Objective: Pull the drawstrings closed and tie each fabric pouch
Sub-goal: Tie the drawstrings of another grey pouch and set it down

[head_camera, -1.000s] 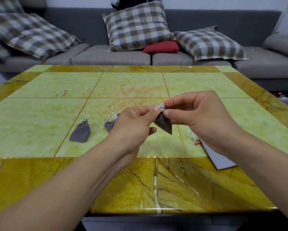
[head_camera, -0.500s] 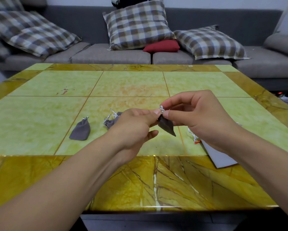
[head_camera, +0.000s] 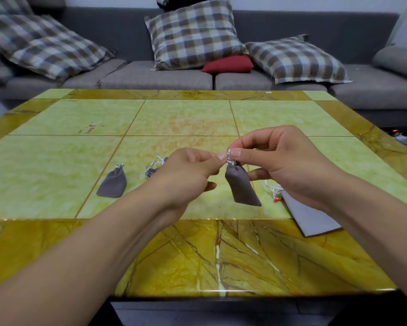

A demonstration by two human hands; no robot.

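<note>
Though pinched, pouch below hands.

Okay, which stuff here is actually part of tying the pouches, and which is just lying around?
Part of the job:
- held grey pouch, its drawstring pinched by left hand and right hand
- grey pouch on table
- pouch behind left hand
- loose white cord

Just lying about:
- grey sheet
- plaid cushions
- red cushion
</note>
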